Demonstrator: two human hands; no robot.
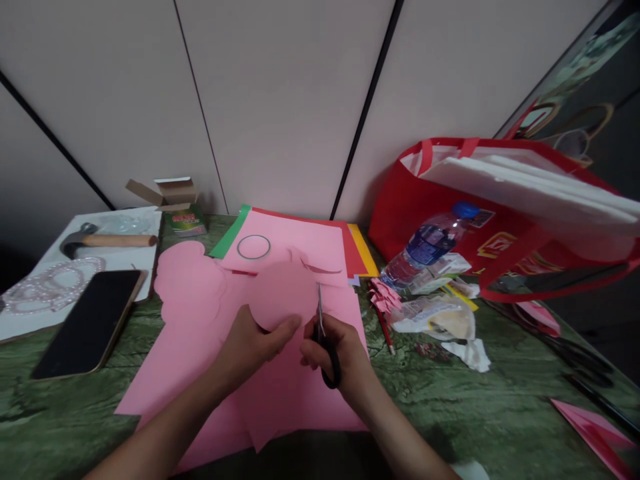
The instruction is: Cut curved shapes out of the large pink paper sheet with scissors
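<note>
My left hand (260, 343) pinches the lower edge of a round piece of pink paper (281, 293), thumb on top and the other fingers mostly hidden beneath. My right hand (337, 350) grips black-handled scissors (329, 360), their blades pointing away from me along the paper's right edge. Whether the blades touch the paper I cannot tell. Under both hands lie large pink sheets (320, 407). To the left is a pile of scalloped pink cut-outs (187, 287). A thin dark ring (254, 247) rests on the pink paper farther back.
At left are a phone (93, 323), a wooden-handled hammer (120, 241), bead strands (55, 283) and an opened small box (185, 217). A plastic bottle (425, 247) leans by a red bag (400, 193) at right, near a red pencil (385, 330) and crumpled wrappers (440, 317).
</note>
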